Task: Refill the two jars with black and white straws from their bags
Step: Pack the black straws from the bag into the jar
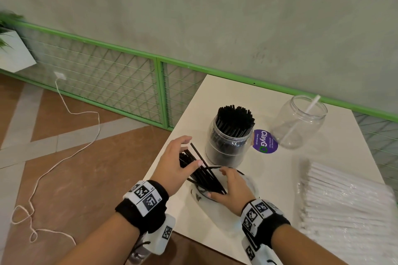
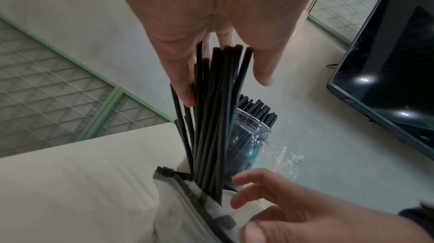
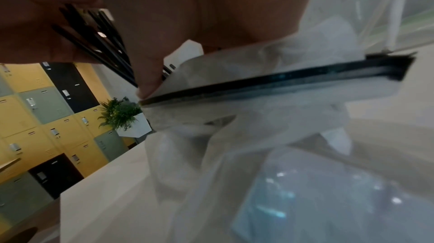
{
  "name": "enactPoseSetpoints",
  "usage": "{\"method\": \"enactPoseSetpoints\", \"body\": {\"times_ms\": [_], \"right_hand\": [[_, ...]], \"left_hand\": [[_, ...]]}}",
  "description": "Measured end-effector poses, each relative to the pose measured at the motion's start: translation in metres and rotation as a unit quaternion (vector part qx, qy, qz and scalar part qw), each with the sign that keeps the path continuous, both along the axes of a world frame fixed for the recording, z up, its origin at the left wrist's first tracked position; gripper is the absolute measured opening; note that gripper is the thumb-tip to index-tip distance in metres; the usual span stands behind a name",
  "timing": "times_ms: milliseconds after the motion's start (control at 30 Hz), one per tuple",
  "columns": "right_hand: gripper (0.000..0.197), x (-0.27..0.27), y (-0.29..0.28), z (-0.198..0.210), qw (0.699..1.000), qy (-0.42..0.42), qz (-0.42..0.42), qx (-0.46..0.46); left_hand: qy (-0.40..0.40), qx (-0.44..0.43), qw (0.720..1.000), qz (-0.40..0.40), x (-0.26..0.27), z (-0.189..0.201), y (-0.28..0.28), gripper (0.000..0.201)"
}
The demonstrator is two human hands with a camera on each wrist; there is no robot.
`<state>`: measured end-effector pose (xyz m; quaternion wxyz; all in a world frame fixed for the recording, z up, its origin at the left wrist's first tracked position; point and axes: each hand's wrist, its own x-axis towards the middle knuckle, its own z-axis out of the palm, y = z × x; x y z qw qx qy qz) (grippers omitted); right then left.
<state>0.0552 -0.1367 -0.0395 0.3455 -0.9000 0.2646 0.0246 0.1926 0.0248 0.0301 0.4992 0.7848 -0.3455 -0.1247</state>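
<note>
My left hand (image 1: 189,153) pinches a bundle of black straws (image 1: 202,172) between thumb and fingers, their lower ends still inside a clear zip bag (image 1: 251,180) with a black strip. My right hand (image 1: 224,183) lies over the bag's mouth and holds it down on the white table (image 1: 237,97). The left wrist view shows the straws (image 2: 211,126) rising out of the bag (image 2: 178,210). Just behind stands a jar packed with black straws (image 1: 226,146). A clear jar (image 1: 310,133) at the back right holds one white straw (image 1: 301,120). A bag of white straws (image 1: 349,206) lies at the right.
A purple round sticker (image 1: 265,141) is on the table between the jars. The table's left edge (image 1: 163,157) runs close under my left hand. Beyond it are a green mesh fence (image 1: 107,79), a white cord (image 1: 64,103) on the floor and a planter (image 1: 13,49).
</note>
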Motion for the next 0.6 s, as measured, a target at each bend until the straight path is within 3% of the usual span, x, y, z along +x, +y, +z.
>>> {"method": "enactPoseSetpoints", "body": {"times_ms": [100, 333, 467, 600], "right_hand": [[0.107, 0.011, 0.002, -0.005, 0.999, 0.044, -0.012, -0.004], [0.079, 0.025, 0.009, -0.011, 0.992, 0.124, 0.005, -0.038], [0.074, 0.022, 0.007, -0.013, 0.986, 0.154, 0.013, -0.054], [0.069, 0.020, 0.004, -0.021, 0.987, 0.155, 0.012, -0.045]], "left_hand": [[0.007, -0.006, 1.000, -0.005, -0.005, -0.003, -0.002, 0.052], [0.045, -0.022, 0.999, 0.005, -0.006, -0.007, 0.005, 0.045], [0.113, -0.087, 0.985, 0.099, 0.002, -0.014, 0.032, 0.055], [0.251, -0.107, 0.940, 0.204, 0.006, -0.047, 0.057, 0.031]]}}
